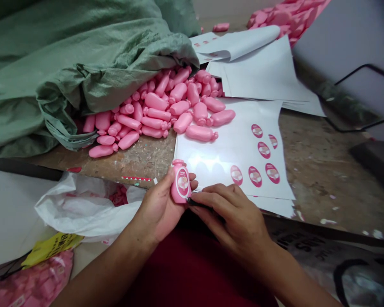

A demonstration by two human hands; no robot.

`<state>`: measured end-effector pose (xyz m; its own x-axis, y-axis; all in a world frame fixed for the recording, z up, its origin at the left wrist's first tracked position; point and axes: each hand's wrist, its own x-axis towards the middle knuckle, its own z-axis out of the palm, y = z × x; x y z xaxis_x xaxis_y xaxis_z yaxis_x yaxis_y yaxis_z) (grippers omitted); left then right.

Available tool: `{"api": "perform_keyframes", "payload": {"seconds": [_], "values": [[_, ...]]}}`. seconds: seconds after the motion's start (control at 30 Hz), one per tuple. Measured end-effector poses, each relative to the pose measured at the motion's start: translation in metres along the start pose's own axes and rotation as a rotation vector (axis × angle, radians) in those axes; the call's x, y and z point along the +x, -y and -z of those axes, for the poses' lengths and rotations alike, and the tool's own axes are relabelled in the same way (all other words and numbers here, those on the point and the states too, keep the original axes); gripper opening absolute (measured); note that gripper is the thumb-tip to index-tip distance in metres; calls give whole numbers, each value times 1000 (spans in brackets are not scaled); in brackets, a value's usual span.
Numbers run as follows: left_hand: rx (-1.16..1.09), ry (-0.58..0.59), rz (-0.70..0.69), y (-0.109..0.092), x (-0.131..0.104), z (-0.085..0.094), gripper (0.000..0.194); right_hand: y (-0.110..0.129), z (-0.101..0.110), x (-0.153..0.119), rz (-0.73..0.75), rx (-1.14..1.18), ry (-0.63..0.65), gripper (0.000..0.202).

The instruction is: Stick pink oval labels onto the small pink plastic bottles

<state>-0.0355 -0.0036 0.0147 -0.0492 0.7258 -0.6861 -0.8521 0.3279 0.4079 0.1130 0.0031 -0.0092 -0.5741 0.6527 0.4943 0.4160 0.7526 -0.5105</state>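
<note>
My left hand (pixel 161 209) is closed around a small pink bottle (pixel 176 194), its front turned up toward me. On that front sits an oval pink-and-white label (pixel 183 181). In my right hand (pixel 233 213) is a pair of slim dark tweezers (pixel 200 204), mostly covered by the fingers. Their tip meets the bottle at the label's lower edge. Just beyond both hands lies a white sticker sheet (pixel 211 149) with several oval labels (pixel 255 176) left on its right part. One pink bottle (pixel 200 133) lies on the sheet's upper left.
A heap of pink bottles (pixel 156 101) spills from a green sack (pixel 92 85) onto the worn table (pixel 323 170). More paper sheets (pixel 256 76) lie behind. Below the table's front edge hang a white plastic bag (pixel 83 213) and, lower left, a bag of pink pieces (pixel 35 277).
</note>
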Motion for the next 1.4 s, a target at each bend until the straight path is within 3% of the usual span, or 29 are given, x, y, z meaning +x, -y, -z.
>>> {"api": "perform_keyframes", "payload": {"seconds": [0.2, 0.33, 0.63, 0.8, 0.97, 1.23, 1.4], "values": [[-16, -8, 40, 6, 1, 3, 33, -2, -1, -6, -96, 126, 34, 18], [-1, -15, -32, 5, -2, 2, 25, 0, 5, -9, -199, 261, 61, 18], [25, 31, -164, 11, -12, 2, 15, 7, -4, -11, -198, 281, -21, 18], [6, 55, -243, 16, -11, 7, 10, 12, -11, -15, -345, 446, -24, 26], [20, 100, -339, 19, -10, 16, 9, 16, -18, -14, -512, 701, -24, 21], [-18, 103, -321, 15, -14, 20, 9, 15, -19, -9, -617, 882, 8, 18], [-64, 146, -287, 14, -12, 22, 16, 13, -15, -9, -770, 1061, 92, 24]]}}
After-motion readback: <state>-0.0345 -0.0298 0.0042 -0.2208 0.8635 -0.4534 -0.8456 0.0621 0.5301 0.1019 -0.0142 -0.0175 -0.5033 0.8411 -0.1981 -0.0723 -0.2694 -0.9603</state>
